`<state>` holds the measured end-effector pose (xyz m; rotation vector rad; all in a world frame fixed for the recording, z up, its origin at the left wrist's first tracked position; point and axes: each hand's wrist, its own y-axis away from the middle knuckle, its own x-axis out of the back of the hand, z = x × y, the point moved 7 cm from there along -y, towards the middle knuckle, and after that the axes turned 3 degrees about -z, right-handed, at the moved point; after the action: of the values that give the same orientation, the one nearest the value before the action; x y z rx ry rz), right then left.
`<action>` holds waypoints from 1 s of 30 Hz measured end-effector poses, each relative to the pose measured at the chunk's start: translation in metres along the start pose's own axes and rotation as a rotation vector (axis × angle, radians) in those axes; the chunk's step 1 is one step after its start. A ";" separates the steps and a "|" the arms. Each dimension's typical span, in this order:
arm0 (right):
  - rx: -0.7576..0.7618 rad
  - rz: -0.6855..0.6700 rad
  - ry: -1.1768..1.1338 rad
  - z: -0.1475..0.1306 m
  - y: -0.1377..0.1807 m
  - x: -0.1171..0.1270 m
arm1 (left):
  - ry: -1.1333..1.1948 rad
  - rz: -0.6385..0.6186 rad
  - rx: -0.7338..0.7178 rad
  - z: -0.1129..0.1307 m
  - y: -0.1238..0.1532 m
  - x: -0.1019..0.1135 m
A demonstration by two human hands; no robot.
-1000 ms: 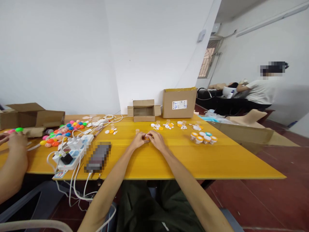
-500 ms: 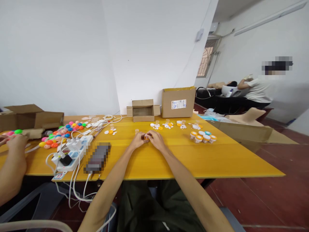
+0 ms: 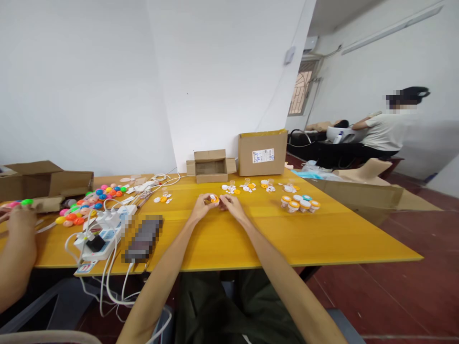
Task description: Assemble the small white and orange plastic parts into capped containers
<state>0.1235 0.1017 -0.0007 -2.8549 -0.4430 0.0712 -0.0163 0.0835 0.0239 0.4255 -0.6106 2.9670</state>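
Over the middle of the table, my left hand (image 3: 202,208) is closed on a small round orange-and-white lid (image 3: 214,199), gripped at its edge and tilted up. Close beside it on the right is my right hand (image 3: 232,207), its fingers curled together near the lid. Whether those fingers hold a small part is hidden. Beyond my hands lie small groups of white and orange discs (image 3: 248,187) with clear cups. To the right stands a cluster of small clear jars with orange, white and teal lids (image 3: 297,201).
An open carton (image 3: 211,167) and a taller cardboard box (image 3: 263,154) stand at the back. Left are a phone (image 3: 143,238), a power strip (image 3: 107,234) with cables, and colourful balls (image 3: 95,200). A co-worker's hand (image 3: 21,215) is at far left; another person sits at far right.
The lid has come up into sight, tilted, in my left hand. My right hand has drawn slightly away from it. The camera view has shifted a little.
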 end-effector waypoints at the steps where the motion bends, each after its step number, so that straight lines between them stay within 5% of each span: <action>1: -0.030 -0.026 -0.077 0.002 0.000 -0.003 | 0.019 0.010 0.002 0.000 0.000 0.001; 7: -0.148 -0.096 -0.399 0.007 0.004 -0.014 | 0.110 0.071 -0.003 -0.015 -0.005 0.000; 14: -0.156 -0.072 -0.486 0.014 0.000 -0.012 | 0.013 0.093 -0.067 -0.029 -0.013 -0.001; 30: -0.097 0.016 -0.406 0.012 -0.002 -0.007 | -0.066 0.082 -0.159 0.004 0.001 0.003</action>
<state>0.1148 0.1043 -0.0116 -2.9364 -0.5120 0.6574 -0.0183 0.0816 0.0277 0.4972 -0.8836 2.9608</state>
